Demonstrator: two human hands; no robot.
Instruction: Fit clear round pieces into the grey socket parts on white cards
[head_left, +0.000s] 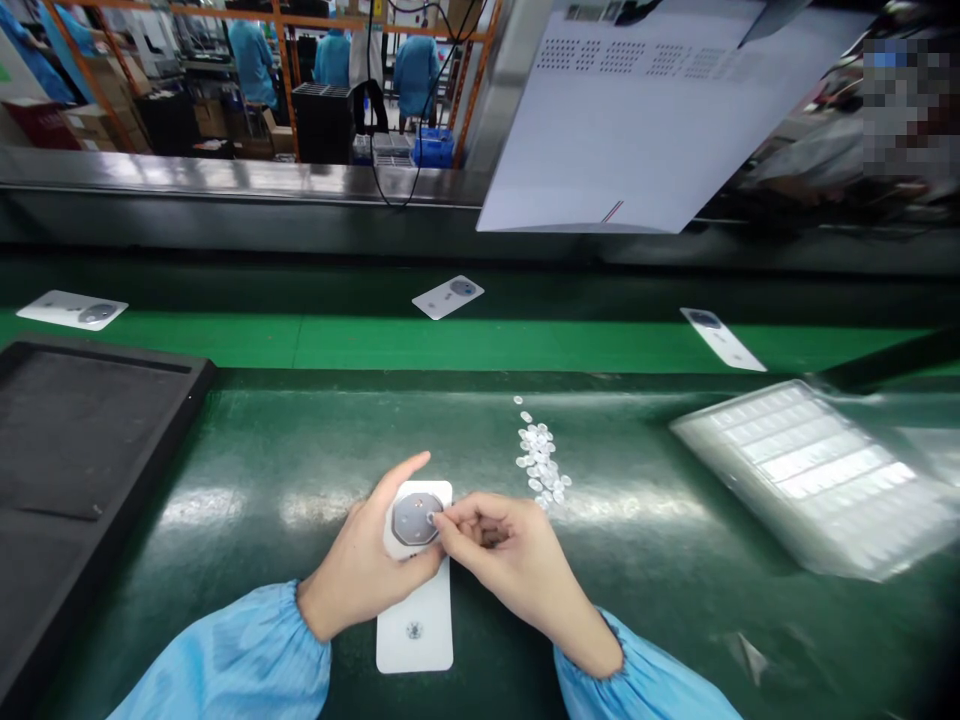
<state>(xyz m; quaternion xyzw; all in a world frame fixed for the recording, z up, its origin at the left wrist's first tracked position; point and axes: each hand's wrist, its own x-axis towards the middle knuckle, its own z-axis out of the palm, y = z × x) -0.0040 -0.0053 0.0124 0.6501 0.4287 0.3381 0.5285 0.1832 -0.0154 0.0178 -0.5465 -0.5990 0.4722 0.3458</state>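
A white phone back cover point(415, 640) with a large round grey camera ring point(415, 519) lies on the green bench in front of me. My left hand point(367, 555) holds its upper left side, the thumb across it below the ring and the index finger stretched out past the top edge. At the ring's right edge, my right hand point(502, 545) pinches a small clear disc point(433, 518) between thumb and index finger. Its other fingers are curled in. Beyond this hand lies a loose pile of small clear discs point(538, 455).
Three similar covers lie on the green strip behind: left point(71, 310), middle point(448, 297) and right point(724, 340). A black tray point(97, 500) stands at left. A clear-wrapped white tray point(810, 470) lies at right. A white panel point(592, 130) overhangs the bench.
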